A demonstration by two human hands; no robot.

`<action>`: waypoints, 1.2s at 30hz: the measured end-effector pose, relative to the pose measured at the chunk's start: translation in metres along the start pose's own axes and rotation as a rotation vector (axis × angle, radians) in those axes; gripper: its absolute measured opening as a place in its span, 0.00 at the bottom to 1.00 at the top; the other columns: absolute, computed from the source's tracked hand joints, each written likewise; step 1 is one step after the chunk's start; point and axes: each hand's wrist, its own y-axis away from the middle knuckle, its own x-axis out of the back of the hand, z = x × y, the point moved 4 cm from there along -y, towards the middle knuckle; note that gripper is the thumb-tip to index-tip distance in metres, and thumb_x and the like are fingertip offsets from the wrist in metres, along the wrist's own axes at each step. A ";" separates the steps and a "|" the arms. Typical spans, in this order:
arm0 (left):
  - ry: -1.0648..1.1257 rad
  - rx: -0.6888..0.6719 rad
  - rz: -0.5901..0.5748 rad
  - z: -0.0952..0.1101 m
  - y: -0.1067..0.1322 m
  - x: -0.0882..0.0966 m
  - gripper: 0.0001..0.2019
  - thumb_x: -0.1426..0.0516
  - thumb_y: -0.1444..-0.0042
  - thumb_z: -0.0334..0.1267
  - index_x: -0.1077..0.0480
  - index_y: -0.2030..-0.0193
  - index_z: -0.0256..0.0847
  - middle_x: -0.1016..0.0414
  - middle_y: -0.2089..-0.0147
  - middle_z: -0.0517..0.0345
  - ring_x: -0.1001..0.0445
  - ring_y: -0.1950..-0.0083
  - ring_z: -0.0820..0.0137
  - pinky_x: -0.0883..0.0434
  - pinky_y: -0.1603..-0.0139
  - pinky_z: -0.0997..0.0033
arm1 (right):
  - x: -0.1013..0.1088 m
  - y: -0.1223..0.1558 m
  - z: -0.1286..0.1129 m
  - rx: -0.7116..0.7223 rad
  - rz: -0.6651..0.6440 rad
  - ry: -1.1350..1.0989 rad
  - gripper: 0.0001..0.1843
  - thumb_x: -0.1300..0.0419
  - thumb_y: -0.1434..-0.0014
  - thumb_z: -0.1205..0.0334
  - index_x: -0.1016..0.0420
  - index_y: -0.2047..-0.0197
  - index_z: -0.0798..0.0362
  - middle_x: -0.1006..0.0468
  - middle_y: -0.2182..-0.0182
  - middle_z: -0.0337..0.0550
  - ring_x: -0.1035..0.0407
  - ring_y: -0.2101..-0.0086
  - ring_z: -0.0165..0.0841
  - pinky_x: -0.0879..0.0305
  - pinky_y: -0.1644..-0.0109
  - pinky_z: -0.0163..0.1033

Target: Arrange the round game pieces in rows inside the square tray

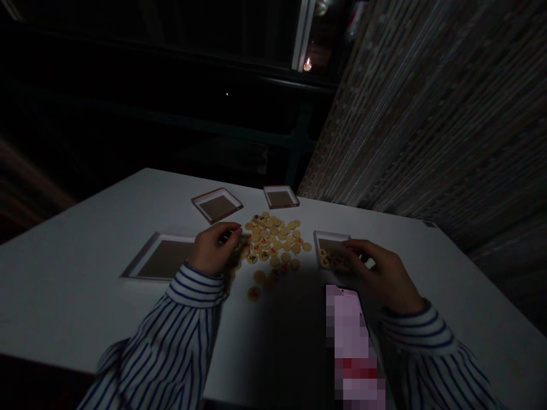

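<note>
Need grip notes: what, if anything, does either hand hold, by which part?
Can't tell: left hand beside round, tan, wood-like discs; right hand at a rectangular, white-walled, card-like box; grips unclear.

Round pieces [277, 245], pale tan, some marked with red characters and others with black; shallow boxes [166, 259] with grey-brown floors and whitish walls, the two far ones rimmed in reddish brown. Sleeves [179, 336], white with dark blue stripes; table [77, 273], white, greying in shadow. Phone [356, 341], pixelated lilac-pink with a red band; strand curtain [376, 114], muted grey-beige, finely streaked.
</note>
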 end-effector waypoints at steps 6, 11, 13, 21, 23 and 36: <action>-0.035 0.031 0.045 -0.002 -0.003 0.010 0.15 0.47 0.48 0.45 0.26 0.62 0.39 0.23 0.65 0.56 0.28 0.69 0.71 0.30 0.66 0.75 | 0.012 -0.029 -0.025 0.111 0.069 0.033 0.11 0.47 0.42 0.58 0.27 0.62 0.54 0.24 0.70 0.43 0.29 0.71 0.31 0.34 0.73 0.33; -0.042 0.088 0.050 -0.006 -0.002 0.013 0.16 0.48 0.48 0.48 0.27 0.61 0.41 0.23 0.64 0.56 0.27 0.66 0.68 0.30 0.64 0.69 | 0.027 -0.049 -0.042 0.159 0.143 0.017 0.10 0.46 0.42 0.59 0.26 0.63 0.54 0.24 0.71 0.42 0.30 0.71 0.30 0.37 0.77 0.30; -0.045 0.117 0.050 -0.009 -0.001 0.012 0.15 0.48 0.48 0.49 0.27 0.61 0.43 0.23 0.65 0.56 0.27 0.66 0.67 0.30 0.64 0.68 | 0.028 -0.056 -0.049 0.194 0.123 0.011 0.10 0.46 0.42 0.60 0.26 0.63 0.54 0.24 0.71 0.41 0.30 0.71 0.30 0.37 0.76 0.30; -0.034 0.136 0.029 -0.017 -0.001 0.007 0.15 0.47 0.48 0.49 0.27 0.62 0.42 0.23 0.65 0.56 0.27 0.65 0.66 0.31 0.64 0.67 | 0.005 -0.073 -0.070 0.392 -0.040 0.019 0.11 0.47 0.42 0.62 0.28 0.57 0.54 0.23 0.64 0.44 0.29 0.65 0.32 0.34 0.63 0.37; -0.045 0.151 0.022 -0.019 -0.002 0.008 0.16 0.47 0.48 0.49 0.27 0.62 0.41 0.23 0.65 0.56 0.27 0.65 0.65 0.31 0.63 0.67 | -0.002 -0.074 -0.072 0.448 -0.059 0.013 0.11 0.47 0.42 0.62 0.28 0.57 0.54 0.23 0.63 0.44 0.29 0.64 0.33 0.34 0.61 0.38; -0.044 0.148 -0.016 -0.012 0.000 0.007 0.14 0.46 0.50 0.47 0.27 0.66 0.40 0.23 0.70 0.56 0.27 0.70 0.68 0.29 0.68 0.69 | -0.020 -0.072 -0.052 0.510 -0.184 0.024 0.14 0.50 0.40 0.60 0.29 0.55 0.54 0.23 0.62 0.46 0.30 0.63 0.34 0.37 0.59 0.39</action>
